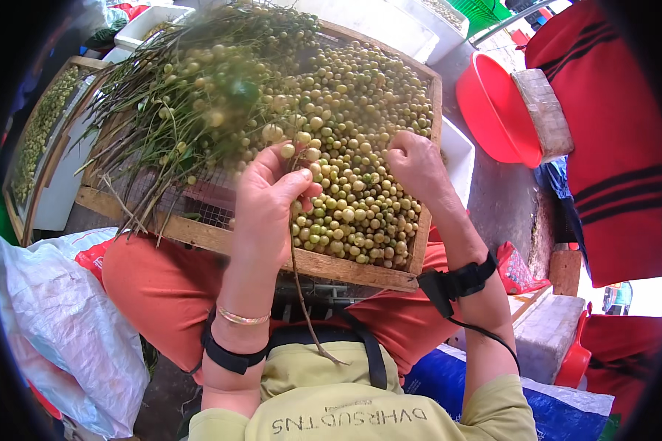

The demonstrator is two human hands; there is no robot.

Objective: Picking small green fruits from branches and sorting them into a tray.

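My left hand (278, 187) grips a thin woody stem (303, 295) between thumb and fingers. A few small round yellowish fruits (303, 149) sit at its upper end, and its bare lower end reaches down in front of my shirt. My right hand (416, 157) is curled into a fist over the right side of a wood-framed wire mesh tray (198, 230); whatever may be inside the fist is hidden. Loose green-to-tan fruits (358, 215) cover the tray's right part. On its left lies a heap of fruit-bearing branches (160, 127), partly blurred by a smudge in the view.
A second framed tray (41, 138) of fruits stands at left, above a white sack (71, 325). White foam boxes (457, 157) surround the tray. At right are a red plastic basin (494, 110), a worn foam block (543, 113) and hanging red cloth (612, 138). A cable runs along my right forearm.
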